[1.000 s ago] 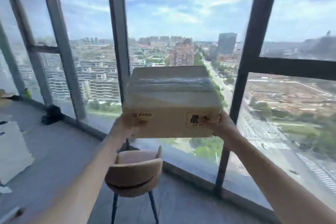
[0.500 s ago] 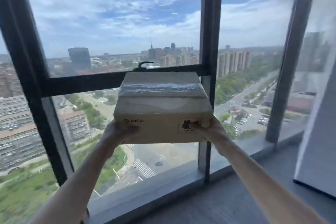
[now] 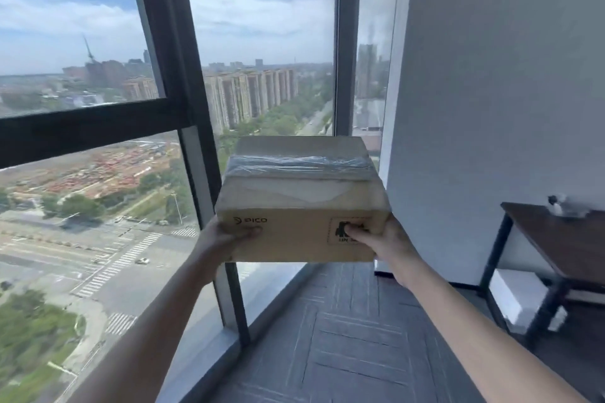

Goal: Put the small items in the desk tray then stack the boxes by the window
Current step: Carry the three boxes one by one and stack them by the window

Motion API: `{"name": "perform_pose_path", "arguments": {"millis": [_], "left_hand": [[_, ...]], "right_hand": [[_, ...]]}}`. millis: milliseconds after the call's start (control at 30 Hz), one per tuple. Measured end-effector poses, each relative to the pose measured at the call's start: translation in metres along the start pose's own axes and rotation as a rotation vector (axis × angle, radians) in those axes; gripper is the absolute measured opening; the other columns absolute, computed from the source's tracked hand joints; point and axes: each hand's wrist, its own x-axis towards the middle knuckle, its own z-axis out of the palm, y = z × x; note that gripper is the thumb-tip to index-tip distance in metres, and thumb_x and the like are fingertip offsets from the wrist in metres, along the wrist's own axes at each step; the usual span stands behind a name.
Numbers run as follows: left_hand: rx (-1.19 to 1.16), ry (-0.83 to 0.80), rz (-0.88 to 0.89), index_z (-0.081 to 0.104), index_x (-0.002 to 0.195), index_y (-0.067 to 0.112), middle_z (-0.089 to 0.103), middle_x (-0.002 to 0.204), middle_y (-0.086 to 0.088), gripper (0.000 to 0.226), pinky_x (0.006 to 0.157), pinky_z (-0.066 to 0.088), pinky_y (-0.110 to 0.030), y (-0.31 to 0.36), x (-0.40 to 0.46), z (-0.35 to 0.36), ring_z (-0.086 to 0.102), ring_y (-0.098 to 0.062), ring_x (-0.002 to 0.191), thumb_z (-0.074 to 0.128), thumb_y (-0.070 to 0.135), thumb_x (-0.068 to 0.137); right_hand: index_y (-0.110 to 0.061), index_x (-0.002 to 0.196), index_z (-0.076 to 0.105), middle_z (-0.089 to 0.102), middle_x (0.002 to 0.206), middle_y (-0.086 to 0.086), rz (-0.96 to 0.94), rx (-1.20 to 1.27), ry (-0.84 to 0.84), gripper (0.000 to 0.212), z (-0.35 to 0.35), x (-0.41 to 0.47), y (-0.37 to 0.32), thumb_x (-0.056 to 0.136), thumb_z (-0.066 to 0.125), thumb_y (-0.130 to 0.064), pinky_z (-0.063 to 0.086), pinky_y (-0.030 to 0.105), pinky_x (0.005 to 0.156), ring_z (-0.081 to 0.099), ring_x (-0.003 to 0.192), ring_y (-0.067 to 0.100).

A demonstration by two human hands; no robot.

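Box-stacking step. Left hand (image 3: 226,235) and right hand (image 3: 383,239) both clamped on box (image 3: 301,206), held mid-air beside window (image 3: 98,141). No stack visible. Next: lower onto floor (image 3: 353,337) near glass.

Box (image 3: 302,203) fills span between both hands. Window (image 3: 98,206) close left of grip; wall (image 3: 491,108) right; table (image 3: 563,245) lower right. Floor (image 3: 343,337) below open.

Matt brown cardboard box (image 3: 302,206) with glossy, wrinkled clear tape (image 3: 299,164) across its top, dark matt metal window frame (image 3: 176,75), smooth glass, dark wood-look table (image 3: 563,239), grey matt wall (image 3: 491,75), ribbed carpet floor (image 3: 353,337)
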Motion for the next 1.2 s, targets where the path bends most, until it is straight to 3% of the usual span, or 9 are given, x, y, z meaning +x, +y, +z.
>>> {"name": "perform_pose_path", "arguments": {"millis": [100, 167, 333, 433, 567, 700, 867, 1000, 1200], "left_hand": [[-0.002, -0.071, 0.016, 0.073, 0.107, 0.016, 0.074, 0.105, -0.011, 0.077, 0.076, 0.057, -0.058, -0.007, 0.079, 0.028, 0.068, -0.033, 0.098, 0.089, 0.046, 0.037], [-0.033, -0.117, 0.011, 0.072, 0.109, 0.015, 0.074, 0.104, -0.01, 0.082, 0.072, 0.057, -0.05, -0.017, 0.138, 0.041, 0.068, -0.031, 0.096, 0.087, 0.048, 0.035], [-0.04, -0.189, -0.067, 0.072, 0.095, 0.02, 0.074, 0.096, -0.004, 0.061, 0.069, 0.052, -0.042, -0.023, 0.266, 0.065, 0.067, -0.026, 0.089, 0.089, 0.042, 0.04], [-0.021, -0.236, -0.084, 0.075, 0.097, 0.019, 0.076, 0.099, -0.007, 0.07, 0.07, 0.055, -0.047, -0.031, 0.334, 0.083, 0.069, -0.029, 0.094, 0.088, 0.049, 0.035], [-0.01, -0.288, -0.113, 0.075, 0.097, 0.018, 0.076, 0.102, -0.009, 0.062, 0.066, 0.049, -0.041, -0.04, 0.412, 0.123, 0.07, -0.03, 0.097, 0.089, 0.044, 0.043], [0.036, -0.322, -0.13, 0.074, 0.086, 0.022, 0.075, 0.105, -0.011, 0.035, 0.067, 0.047, -0.041, -0.051, 0.486, 0.174, 0.068, -0.029, 0.091, 0.093, 0.033, 0.058], [0.055, -0.333, -0.14, 0.072, 0.092, 0.021, 0.074, 0.103, -0.01, 0.027, 0.072, 0.053, -0.044, -0.052, 0.58, 0.24, 0.067, -0.026, 0.09, 0.089, 0.022, 0.07], [0.074, -0.321, -0.147, 0.072, 0.101, 0.017, 0.073, 0.099, -0.009, 0.049, 0.07, 0.049, -0.042, -0.039, 0.653, 0.29, 0.066, -0.026, 0.087, 0.087, 0.033, 0.058], [0.074, -0.33, -0.155, 0.072, 0.105, 0.018, 0.075, 0.099, -0.004, 0.05, 0.073, 0.057, -0.044, -0.04, 0.737, 0.347, 0.07, -0.022, 0.089, 0.084, 0.035, 0.059]], "right_hand": [[-0.037, 0.122, 0.062, 0.073, 0.114, -0.014, 0.037, -0.026, 0.055, 0.081, -0.006, 0.066, 0.021, 0.051, 0.088, -0.066, 0.054, 0.046, 0.1, 0.067, 0.111, 0.013], [-0.038, 0.122, 0.062, 0.073, 0.115, -0.015, 0.048, -0.036, 0.099, 0.084, -0.005, 0.113, 0.03, 0.048, 0.088, -0.069, 0.053, 0.045, 0.101, 0.066, 0.112, 0.013], [-0.034, 0.119, 0.065, 0.075, 0.112, -0.014, 0.108, -0.034, 0.146, 0.08, 0.004, 0.216, 0.038, 0.049, 0.09, -0.064, 0.053, 0.047, 0.101, 0.067, 0.112, 0.012], [-0.034, 0.116, 0.065, 0.075, 0.11, -0.014, 0.163, -0.039, 0.167, 0.077, 0.004, 0.266, 0.052, 0.049, 0.089, -0.062, 0.054, 0.049, 0.098, 0.068, 0.11, 0.013], [-0.035, 0.117, 0.065, 0.075, 0.111, -0.013, 0.205, -0.009, 0.221, 0.091, -0.009, 0.333, 0.081, 0.037, 0.089, -0.072, 0.055, 0.049, 0.098, 0.068, 0.11, 0.014], [-0.033, 0.118, 0.064, 0.076, 0.111, -0.013, 0.236, 0.023, 0.243, 0.097, -0.035, 0.403, 0.116, 0.033, 0.088, -0.073, 0.054, 0.05, 0.098, 0.068, 0.11, 0.014], [-0.035, 0.118, 0.064, 0.076, 0.11, -0.012, 0.221, 0.05, 0.237, 0.082, -0.074, 0.514, 0.151, 0.045, 0.091, -0.059, 0.055, 0.05, 0.097, 0.069, 0.109, 0.016], [-0.04, 0.115, 0.063, 0.075, 0.11, -0.014, 0.223, 0.065, 0.211, 0.075, -0.109, 0.605, 0.168, 0.047, 0.09, -0.056, 0.056, 0.053, 0.095, 0.07, 0.108, 0.017], [-0.04, 0.115, 0.061, 0.075, 0.109, -0.014, 0.264, 0.054, 0.191, 0.078, -0.144, 0.708, 0.197, 0.045, 0.09, -0.059, 0.055, 0.053, 0.095, 0.069, 0.108, 0.018]]}}
